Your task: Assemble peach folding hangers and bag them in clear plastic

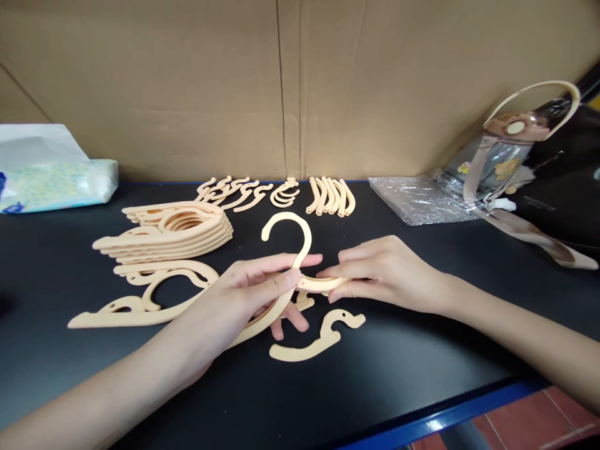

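Note:
Above the middle of the table, my left hand [262, 287] pinches a cream plastic folding hanger [307, 240] where its hook meets the arms. The hook curls upward, and one arm runs down to the left, partly behind that hand. On the other side, my right hand [382, 275] grips a curved hanger arm [319, 284] between thumb and fingers, its inner end at the hook joint. Whether that arm is fastened there I cannot tell. Just below lies a loose hanger piece [304, 351] with a bent end. Another small piece shows partly behind my left fingers.
Folded hangers [173, 240] are stacked at left, with another hanger [117, 319] in front. Along the back lie curved arms [239, 194], hooks [284, 194] and straighter pieces [330, 197]. A tissue pack [56, 181], clear plastic bag [417, 200], bottle [497, 156] and dark bag [562, 181] flank them.

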A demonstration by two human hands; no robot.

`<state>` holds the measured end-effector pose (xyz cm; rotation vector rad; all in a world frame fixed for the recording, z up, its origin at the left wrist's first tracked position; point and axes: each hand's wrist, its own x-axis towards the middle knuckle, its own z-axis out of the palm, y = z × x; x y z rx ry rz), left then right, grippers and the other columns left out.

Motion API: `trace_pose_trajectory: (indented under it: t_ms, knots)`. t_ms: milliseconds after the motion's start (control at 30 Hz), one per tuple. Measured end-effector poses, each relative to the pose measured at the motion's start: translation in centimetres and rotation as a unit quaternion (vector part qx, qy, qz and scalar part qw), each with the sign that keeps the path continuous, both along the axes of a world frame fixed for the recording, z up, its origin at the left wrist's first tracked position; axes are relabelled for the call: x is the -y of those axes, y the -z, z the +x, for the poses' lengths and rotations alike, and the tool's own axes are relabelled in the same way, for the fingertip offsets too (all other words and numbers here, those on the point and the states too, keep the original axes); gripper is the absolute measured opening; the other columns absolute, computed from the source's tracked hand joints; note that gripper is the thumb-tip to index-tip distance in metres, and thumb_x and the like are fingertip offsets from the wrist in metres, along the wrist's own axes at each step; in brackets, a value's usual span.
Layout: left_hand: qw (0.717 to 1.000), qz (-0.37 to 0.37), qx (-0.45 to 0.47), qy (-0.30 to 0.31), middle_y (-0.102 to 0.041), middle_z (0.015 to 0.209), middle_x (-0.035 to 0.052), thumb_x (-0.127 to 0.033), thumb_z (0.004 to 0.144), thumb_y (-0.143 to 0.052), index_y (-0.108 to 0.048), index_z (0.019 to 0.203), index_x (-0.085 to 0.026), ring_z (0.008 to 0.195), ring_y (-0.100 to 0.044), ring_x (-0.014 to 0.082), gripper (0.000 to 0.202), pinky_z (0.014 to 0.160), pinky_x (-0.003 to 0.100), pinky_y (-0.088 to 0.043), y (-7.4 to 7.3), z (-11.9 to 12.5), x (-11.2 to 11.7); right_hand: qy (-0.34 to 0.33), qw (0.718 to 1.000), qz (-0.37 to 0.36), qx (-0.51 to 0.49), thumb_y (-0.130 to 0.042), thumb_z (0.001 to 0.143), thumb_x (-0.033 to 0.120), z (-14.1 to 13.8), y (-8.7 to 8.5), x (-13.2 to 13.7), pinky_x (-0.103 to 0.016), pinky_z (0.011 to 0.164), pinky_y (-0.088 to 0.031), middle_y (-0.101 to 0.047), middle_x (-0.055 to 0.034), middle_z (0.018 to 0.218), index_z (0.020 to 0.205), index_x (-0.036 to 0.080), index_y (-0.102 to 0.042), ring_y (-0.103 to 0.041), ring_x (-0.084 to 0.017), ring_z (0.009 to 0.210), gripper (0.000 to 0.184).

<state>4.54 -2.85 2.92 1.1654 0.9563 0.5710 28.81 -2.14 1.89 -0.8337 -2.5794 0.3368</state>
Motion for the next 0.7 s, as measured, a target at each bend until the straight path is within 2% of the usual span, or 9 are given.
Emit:
trace_pose_trajectory:
  t_ms: [133, 233, 400, 467, 533, 567, 633, 700]
  knots:
    - [1.0, 0.021, -0.005, -0.007, -0.075, 0.068, 0.0008, -0.04, 0.096, -0.059, -0.063, 0.134, -0.024, 0.06, -0.066, 0.0097, 0.042, 0.056, 0.013, -0.051, -0.3, 0.2, 0.3, 0.018, 0.998, -0.055, -0.013, -0.06, 0.097, 0.039, -0.3, -0.2, 0.1, -0.02, 0.057, -0.034, -0.066, 0.0023, 0.076, 0.109, 0.021, -0.076, -0.057, -0.007, 0.063, 0.027]
    - [0.999, 0.033, -0.006, -0.011, -0.076, 0.072, 0.0026, -0.041, 0.096, -0.057, -0.061, 0.137, -0.023, 0.066, -0.069, 0.0136, 0.045, 0.054, 0.016, -0.052, 0.0, 0.2, 0.3, 0.04, 0.995, -0.094, -0.02, -0.058, 0.098, 0.04, -0.6, -0.2, 0.0, -0.02, 0.059, -0.036, -0.069, 0.0025, 0.079, 0.101, 0.022, -0.077, -0.059, -0.007, 0.064, 0.026]
    - [0.992, 0.107, -0.056, -0.046, -0.076, 0.078, 0.0035, -0.044, 0.093, -0.057, -0.064, 0.131, -0.021, 0.069, -0.07, 0.0183, 0.045, 0.054, 0.022, -0.054, 0.2, -0.1, -0.1, 0.159, 0.979, -0.118, -0.051, -0.06, 0.096, 0.047, -0.2, 0.0, -0.6, -0.022, 0.064, -0.038, -0.069, 0.0059, 0.069, 0.115, 0.022, -0.066, -0.06, -0.011, 0.064, 0.031]
    - [0.978, 0.167, -0.112, -0.058, -0.074, 0.073, 0.0017, -0.046, 0.093, -0.055, -0.066, 0.125, -0.021, 0.067, -0.068, 0.0179, 0.042, 0.058, 0.024, -0.054, 0.1, -0.3, -0.3, 0.191, 0.975, -0.098, -0.053, -0.058, 0.096, 0.049, 0.2, 0.0, -0.9, -0.023, 0.063, -0.036, -0.066, 0.0058, 0.068, 0.11, 0.021, -0.065, -0.057, -0.011, 0.062, 0.032]
    - [0.946, 0.255, -0.187, -0.065, -0.073, 0.073, 0.0002, -0.047, 0.094, -0.051, -0.068, 0.117, -0.023, 0.066, -0.066, 0.0173, 0.038, 0.061, 0.025, -0.053, 0.2, -0.6, -0.5, 0.201, 0.975, -0.075, -0.053, -0.054, 0.098, 0.048, 0.7, -0.2, -1.3, -0.024, 0.061, -0.034, -0.063, 0.0043, 0.071, 0.101, 0.02, -0.065, -0.052, -0.01, 0.062, 0.03]
    - [0.92, 0.314, -0.226, -0.067, -0.072, 0.075, -0.0001, -0.047, 0.095, -0.049, -0.069, 0.112, -0.023, 0.067, -0.065, 0.0173, 0.035, 0.062, 0.026, -0.051, 0.2, -0.8, -0.5, 0.197, 0.977, -0.067, -0.051, -0.052, 0.099, 0.046, 0.9, -0.3, -1.4, -0.024, 0.061, -0.033, -0.06, 0.0038, 0.072, 0.098, 0.019, -0.065, -0.049, -0.01, 0.061, 0.03]
    - [0.847, 0.434, -0.301, -0.061, -0.07, 0.081, 0.0004, -0.044, 0.097, -0.047, -0.068, 0.102, -0.023, 0.072, -0.065, 0.018, 0.03, 0.063, 0.027, -0.048, 0.5, -1.0, -0.4, 0.171, 0.983, -0.058, -0.041, -0.049, 0.101, 0.041, 1.3, -0.5, -1.7, -0.024, 0.06, -0.032, -0.053, 0.0042, 0.068, 0.095, 0.018, -0.066, -0.041, -0.009, 0.058, 0.03]
    - [0.773, 0.521, -0.359, -0.044, -0.069, 0.086, 0.0016, -0.038, 0.099, -0.043, -0.065, 0.098, -0.022, 0.075, -0.065, 0.0184, 0.027, 0.061, 0.028, -0.044, 0.7, -1.2, -0.1, 0.137, 0.989, -0.052, -0.023, -0.046, 0.101, 0.036, 1.6, -0.6, -2.0, -0.025, 0.058, -0.031, -0.045, 0.0054, 0.063, 0.096, 0.017, -0.066, -0.036, -0.01, 0.055, 0.028]
